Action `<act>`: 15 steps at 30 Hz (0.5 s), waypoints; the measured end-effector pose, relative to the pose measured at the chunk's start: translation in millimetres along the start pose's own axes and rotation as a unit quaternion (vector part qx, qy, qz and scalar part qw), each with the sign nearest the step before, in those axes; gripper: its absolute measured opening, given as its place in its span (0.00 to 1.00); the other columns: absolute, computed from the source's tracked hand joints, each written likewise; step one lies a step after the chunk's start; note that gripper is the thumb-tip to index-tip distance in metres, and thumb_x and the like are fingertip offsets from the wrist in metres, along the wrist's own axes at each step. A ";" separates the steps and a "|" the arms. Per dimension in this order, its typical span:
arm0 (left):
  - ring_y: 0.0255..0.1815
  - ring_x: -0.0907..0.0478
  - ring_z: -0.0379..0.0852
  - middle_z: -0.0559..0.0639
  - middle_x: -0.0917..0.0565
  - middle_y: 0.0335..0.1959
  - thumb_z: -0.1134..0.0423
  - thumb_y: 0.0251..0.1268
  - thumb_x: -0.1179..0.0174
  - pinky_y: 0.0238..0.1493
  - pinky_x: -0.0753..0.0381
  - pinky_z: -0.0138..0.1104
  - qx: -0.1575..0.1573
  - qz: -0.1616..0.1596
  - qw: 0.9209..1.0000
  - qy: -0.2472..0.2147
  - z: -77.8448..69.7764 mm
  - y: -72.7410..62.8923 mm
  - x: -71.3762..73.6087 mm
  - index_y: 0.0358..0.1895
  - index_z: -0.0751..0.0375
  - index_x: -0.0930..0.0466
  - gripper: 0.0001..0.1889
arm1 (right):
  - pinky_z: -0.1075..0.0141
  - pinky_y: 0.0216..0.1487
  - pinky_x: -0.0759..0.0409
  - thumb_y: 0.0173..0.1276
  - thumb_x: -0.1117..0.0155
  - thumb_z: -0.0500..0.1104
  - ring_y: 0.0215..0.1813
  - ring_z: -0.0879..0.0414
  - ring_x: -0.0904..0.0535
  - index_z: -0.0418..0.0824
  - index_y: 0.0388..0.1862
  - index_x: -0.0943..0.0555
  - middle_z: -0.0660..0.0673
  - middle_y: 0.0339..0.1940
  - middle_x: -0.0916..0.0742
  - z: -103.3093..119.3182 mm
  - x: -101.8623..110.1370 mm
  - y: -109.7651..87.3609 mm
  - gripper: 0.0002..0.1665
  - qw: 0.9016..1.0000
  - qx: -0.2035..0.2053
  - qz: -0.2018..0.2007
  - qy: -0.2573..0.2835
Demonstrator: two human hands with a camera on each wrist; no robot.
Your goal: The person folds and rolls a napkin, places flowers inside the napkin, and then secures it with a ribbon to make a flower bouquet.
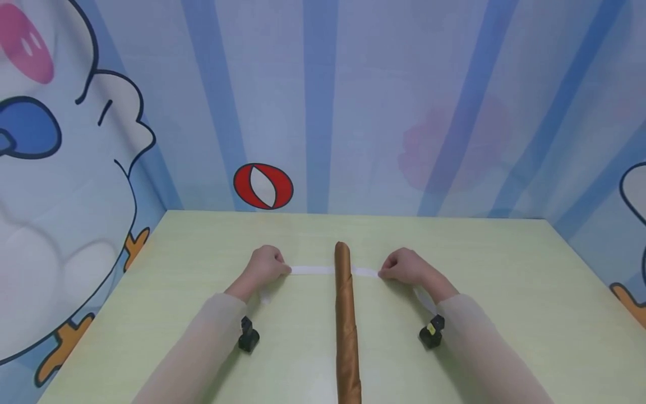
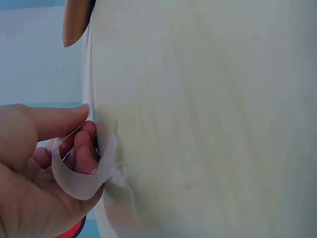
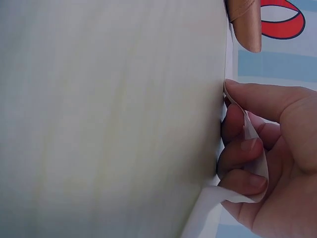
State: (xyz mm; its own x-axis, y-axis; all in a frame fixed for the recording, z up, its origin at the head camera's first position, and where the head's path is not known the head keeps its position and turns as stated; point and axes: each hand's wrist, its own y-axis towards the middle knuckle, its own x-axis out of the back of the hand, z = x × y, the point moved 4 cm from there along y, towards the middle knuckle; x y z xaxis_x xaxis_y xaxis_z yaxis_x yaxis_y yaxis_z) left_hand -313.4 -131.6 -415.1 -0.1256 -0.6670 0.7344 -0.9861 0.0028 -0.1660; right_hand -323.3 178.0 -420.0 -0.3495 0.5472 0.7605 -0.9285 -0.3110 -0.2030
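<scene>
A long, tightly rolled brown satin cloth (image 1: 346,325) lies lengthwise on the table, pointing away from me. A white ribbon (image 1: 313,270) crosses beneath it near its far end, its middle hidden by the roll. To the left of the roll, my left hand (image 1: 266,264) pinches the ribbon between thumb and fingers. My right hand (image 1: 407,266) pinches it on the other side. In the left wrist view the loose ribbon end (image 2: 79,184) loops under the palm and looks frayed. The right wrist view has the other ribbon tail (image 3: 205,203) running through the curled fingers.
The pale yellow-green table (image 1: 504,269) reaches back to a blue striped cloth backdrop (image 1: 368,112) with cartoon figures. Small black devices (image 1: 249,336) sit at both wrists, beside the light sleeves.
</scene>
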 end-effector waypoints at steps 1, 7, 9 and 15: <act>0.27 0.31 0.45 0.50 0.26 0.24 0.67 0.56 0.35 0.28 0.32 0.32 -0.002 0.002 1.000 0.000 -0.2 -1.5 -0.1 0.24 0.63 0.24 0.08 | 0.67 0.31 0.30 0.63 0.36 0.41 0.27 0.58 0.30 0.35 0.30 0.18 0.49 0.24 0.20 0.0 -0.3 -1.6 0.09 1.000 0.001 0.001 0.000; 0.26 0.31 0.44 0.50 0.26 0.23 0.67 0.55 0.34 0.28 0.33 0.31 -0.022 0.005 1.000 0.007 0.9 -8.6 -1.7 0.23 0.63 0.25 0.09 | 0.67 0.31 0.30 0.63 0.35 0.41 0.27 0.59 0.29 0.36 0.29 0.18 0.50 0.22 0.21 -0.6 -2.9 -9.6 0.08 1.000 0.009 0.004 -0.003; 0.26 0.31 0.44 0.50 0.26 0.23 0.67 0.54 0.34 0.27 0.33 0.31 -0.028 0.007 1.000 0.008 1.6 -10.7 -2.1 0.22 0.63 0.25 0.09 | 0.67 0.31 0.30 0.62 0.35 0.41 0.27 0.59 0.30 0.36 0.27 0.18 0.50 0.21 0.21 -0.1 -4.0 -12.6 0.08 1.000 0.007 0.005 -0.002; 0.26 0.32 0.44 0.50 0.27 0.23 0.67 0.54 0.34 0.28 0.33 0.31 -0.033 0.019 0.999 0.018 2.7 -19.1 -3.4 0.22 0.63 0.25 0.10 | 0.67 0.31 0.31 0.63 0.35 0.40 0.27 0.58 0.30 0.38 0.27 0.18 0.50 0.22 0.21 1.1 -8.4 -23.3 0.08 1.000 -0.005 0.016 0.002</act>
State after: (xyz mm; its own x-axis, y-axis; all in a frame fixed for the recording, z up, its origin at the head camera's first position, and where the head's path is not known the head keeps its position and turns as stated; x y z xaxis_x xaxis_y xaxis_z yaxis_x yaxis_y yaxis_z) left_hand -293.8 -131.4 -416.2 -0.1657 -0.6388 0.7513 -0.9854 0.0769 -0.1520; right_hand -298.6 179.8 -421.0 -0.3789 0.5411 0.7508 -0.9182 -0.3210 -0.2321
